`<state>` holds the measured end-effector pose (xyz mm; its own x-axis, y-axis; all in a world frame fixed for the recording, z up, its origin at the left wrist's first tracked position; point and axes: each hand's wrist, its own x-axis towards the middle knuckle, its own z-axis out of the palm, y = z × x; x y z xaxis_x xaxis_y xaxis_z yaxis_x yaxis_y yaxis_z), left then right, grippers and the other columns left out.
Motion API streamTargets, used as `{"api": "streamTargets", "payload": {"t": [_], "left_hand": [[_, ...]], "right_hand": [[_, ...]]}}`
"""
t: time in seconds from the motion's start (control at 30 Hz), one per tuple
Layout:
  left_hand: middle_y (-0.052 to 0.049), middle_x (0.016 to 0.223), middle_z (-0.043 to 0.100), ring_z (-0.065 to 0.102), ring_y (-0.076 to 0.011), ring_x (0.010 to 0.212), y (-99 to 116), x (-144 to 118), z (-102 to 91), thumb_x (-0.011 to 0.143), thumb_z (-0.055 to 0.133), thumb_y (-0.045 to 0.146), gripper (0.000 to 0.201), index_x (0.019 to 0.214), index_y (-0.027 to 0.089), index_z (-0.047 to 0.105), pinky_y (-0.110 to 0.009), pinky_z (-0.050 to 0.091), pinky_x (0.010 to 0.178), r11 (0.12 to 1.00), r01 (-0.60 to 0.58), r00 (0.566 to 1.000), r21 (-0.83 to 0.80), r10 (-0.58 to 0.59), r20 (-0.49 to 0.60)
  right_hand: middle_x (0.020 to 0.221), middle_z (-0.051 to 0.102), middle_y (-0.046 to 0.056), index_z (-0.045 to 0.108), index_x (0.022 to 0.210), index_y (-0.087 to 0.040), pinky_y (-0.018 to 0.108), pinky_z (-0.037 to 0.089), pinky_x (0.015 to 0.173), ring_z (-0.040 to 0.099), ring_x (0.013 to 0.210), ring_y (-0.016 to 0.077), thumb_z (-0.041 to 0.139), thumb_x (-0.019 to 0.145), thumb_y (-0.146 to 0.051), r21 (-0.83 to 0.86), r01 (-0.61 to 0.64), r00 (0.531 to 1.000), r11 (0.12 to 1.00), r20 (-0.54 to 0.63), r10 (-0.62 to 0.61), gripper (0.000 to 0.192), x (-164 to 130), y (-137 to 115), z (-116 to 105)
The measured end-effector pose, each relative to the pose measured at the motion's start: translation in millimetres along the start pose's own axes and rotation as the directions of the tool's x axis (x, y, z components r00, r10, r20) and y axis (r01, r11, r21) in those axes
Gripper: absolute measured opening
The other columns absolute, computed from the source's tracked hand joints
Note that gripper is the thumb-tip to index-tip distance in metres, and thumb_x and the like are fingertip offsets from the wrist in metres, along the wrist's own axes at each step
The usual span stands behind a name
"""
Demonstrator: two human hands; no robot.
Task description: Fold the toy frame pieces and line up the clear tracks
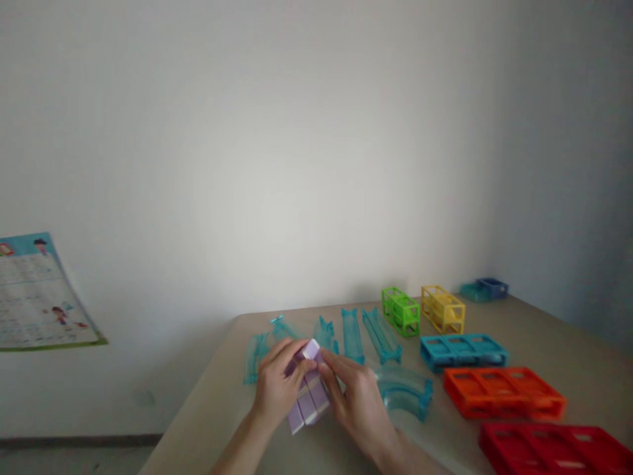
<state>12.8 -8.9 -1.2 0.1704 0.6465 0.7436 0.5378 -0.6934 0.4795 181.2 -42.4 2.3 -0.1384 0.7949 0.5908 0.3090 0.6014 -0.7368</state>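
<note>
Between my two hands is a lilac block piece [310,394] with white edges, made of several box-like sections and tilted above the table. My left hand [277,381] is closed on its upper left side, the thumb laid across the front. On the right side my right hand [355,399] grips it near the top, fingers bent in. The fingers hide part of the piece. Just beyond the hands lie clear teal track pieces [352,336], and a curved teal track [405,392] rests to the right of my right hand.
Frame blocks line the table's right side: green [400,311], yellow [442,309], blue [463,349], orange [504,392] and red [554,448]. A dark blue bin-like piece [493,287] sits in the far right corner. Behind the table [208,409] rises a wall with a poster [47,293].
</note>
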Motion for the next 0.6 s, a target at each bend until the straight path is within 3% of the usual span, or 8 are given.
{"api": "streamTargets", "payload": {"t": [0.13, 0.27, 0.33, 0.43, 0.53, 0.6], "left_hand": [[-0.005, 0.084, 0.066, 0.061, -0.0174, 0.077, -6, 0, -0.8, 0.080, 0.067, 0.026, 0.023, 0.102, 0.021, 0.068, -0.026, 0.049, 0.070, 0.997, -0.072, 0.997, -0.003, 0.072, -0.040], [-0.006, 0.092, 0.069, 0.062, -0.0215, 0.088, -11, -2, -3.1, 0.073, 0.074, 0.033, 0.036, 0.108, 0.024, 0.067, -0.031, 0.051, 0.079, 0.987, -0.135, 0.988, -0.083, 0.128, -0.083], [-0.009, 0.107, 0.066, 0.060, -0.0249, 0.100, -13, -4, -3.3, 0.078, 0.066, 0.043, 0.042, 0.116, 0.023, 0.062, -0.036, 0.050, 0.088, 0.978, -0.069, 0.989, -0.195, 0.042, -0.141], [-0.011, 0.119, 0.058, 0.057, -0.0257, 0.107, -15, -10, -0.6, 0.090, 0.044, 0.048, 0.044, 0.123, 0.022, 0.054, -0.039, 0.049, 0.090, 0.903, 0.075, 0.958, -0.424, -0.183, -0.220], [-0.010, 0.105, 0.063, 0.061, -0.0233, 0.094, -12, -14, 5.0, 0.091, 0.041, 0.048, 0.041, 0.114, 0.020, 0.059, -0.034, 0.053, 0.078, 0.799, 0.229, 0.923, -0.556, -0.360, -0.138], [-0.008, 0.091, 0.065, 0.062, -0.0209, 0.082, -7, -16, 8.5, 0.090, 0.041, 0.050, 0.041, 0.102, 0.018, 0.064, -0.031, 0.053, 0.071, 0.747, 0.368, 0.873, -0.554, -0.482, -0.070]], "right_hand": [[0.095, 0.073, 0.010, 0.069, 0.108, -0.019, 0.031, 0.051, 0.073, 0.068, 0.082, 0.0257, 0.054, 0.089, -0.041, 0.221, -0.183, 0.981, 0.958, -0.020, 0.192, 0.032, -1, 6, 10], [0.096, 0.072, 0.010, 0.066, 0.108, -0.016, 0.032, 0.051, 0.073, 0.067, 0.083, 0.0248, 0.060, 0.084, -0.047, 0.598, -0.286, 0.946, 0.749, 0.051, 0.321, 0.040, -3, 15, 24], [0.093, 0.072, 0.010, 0.066, 0.104, -0.017, 0.032, 0.050, 0.072, 0.066, 0.081, 0.0242, 0.062, 0.082, -0.049, 0.684, -0.298, 0.932, 0.666, 0.056, 0.359, 0.039, -7, 18, 28], [0.088, 0.072, 0.010, 0.066, 0.098, -0.019, 0.034, 0.050, 0.072, 0.066, 0.078, 0.0250, 0.065, 0.078, -0.053, 0.721, -0.278, 0.921, 0.635, 0.012, 0.390, 0.040, -13, 23, 30], [0.087, 0.071, 0.010, 0.066, 0.094, -0.020, 0.035, 0.050, 0.071, 0.066, 0.080, 0.0276, 0.067, 0.073, -0.057, 0.697, -0.272, 0.917, 0.663, -0.021, 0.398, 0.043, -18, 25, 28], [0.086, 0.071, 0.010, 0.066, 0.093, -0.021, 0.034, 0.050, 0.070, 0.065, 0.082, 0.0279, 0.069, 0.071, -0.056, 0.679, -0.278, 0.907, 0.680, -0.049, 0.419, 0.042, -19, 24, 26]]}}
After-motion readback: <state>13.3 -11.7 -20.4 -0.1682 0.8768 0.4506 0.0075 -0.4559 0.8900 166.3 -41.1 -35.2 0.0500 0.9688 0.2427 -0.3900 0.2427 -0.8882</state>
